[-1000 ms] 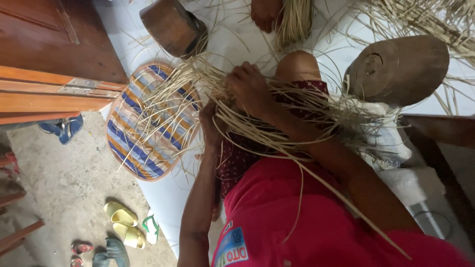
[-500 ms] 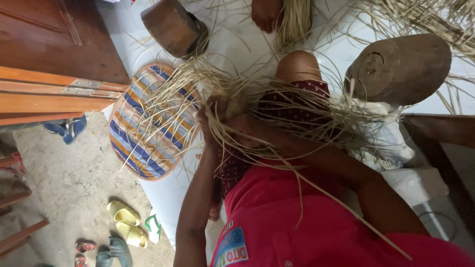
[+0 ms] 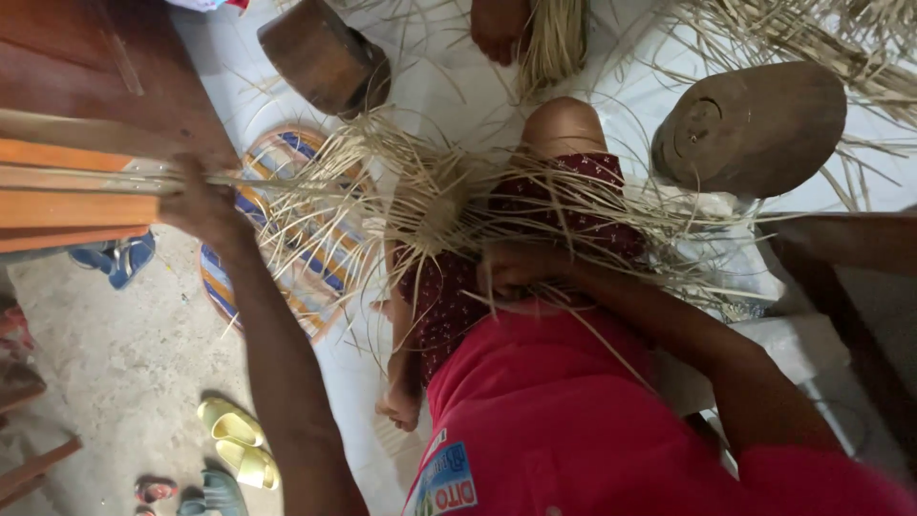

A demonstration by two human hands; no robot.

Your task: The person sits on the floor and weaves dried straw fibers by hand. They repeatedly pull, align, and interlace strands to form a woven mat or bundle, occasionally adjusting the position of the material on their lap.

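Here the left hand [image 3: 196, 203] is stretched out to the side, fingers closed around one pale straw strand [image 3: 287, 180] pulled straight from the half-woven straw piece [image 3: 441, 205] on the lap. The right hand [image 3: 516, 268] is curled under this piece, gripping its loose strands. Below is a white floor [image 3: 439, 86]; a striped round mat [image 3: 287, 239] and two wooden blocks [image 3: 755, 124] lie near, and yellow sandals [image 3: 237, 441] on the grey ground.

You've got white tile floor [image 3: 449, 81], grey concrete [image 3: 105, 373] at left w/ wood door [image 3: 105, 105], yellow sandals [image 3: 239, 444].
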